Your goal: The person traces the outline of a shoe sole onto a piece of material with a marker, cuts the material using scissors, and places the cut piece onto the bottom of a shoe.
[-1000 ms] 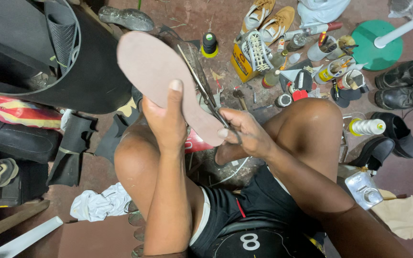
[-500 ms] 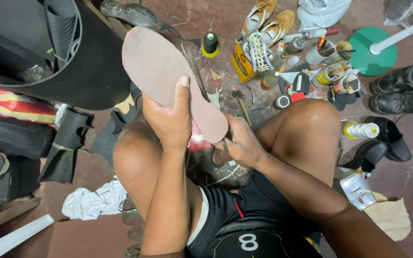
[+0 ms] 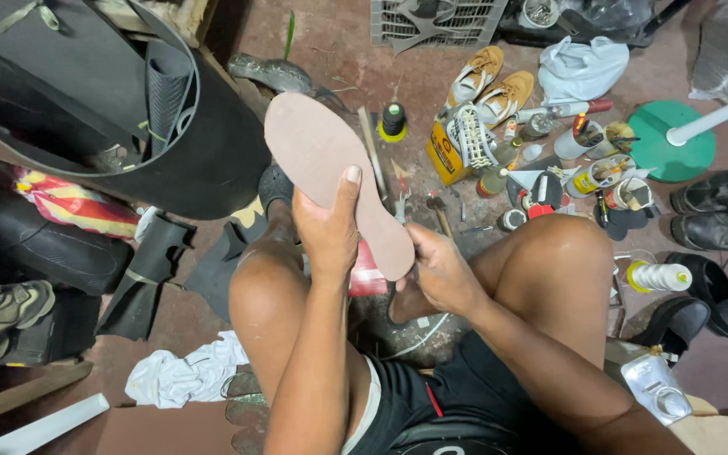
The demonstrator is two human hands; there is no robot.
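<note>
Trimming a shoe sole
Left hand point(image 3: 328, 226) grasps the tan sole point(image 3: 330, 177), now tilted further upright; right hand point(image 3: 438, 271), clenched at its heel end beside the yellow glue can point(image 3: 446, 153), has slid lower

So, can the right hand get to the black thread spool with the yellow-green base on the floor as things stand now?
Probably yes, but not freely. The right hand is busy at the heel end of the pinkish-brown sole-shaped sheet, and this sheet, held up by the left hand, lies across the way to the black thread spool.
</note>
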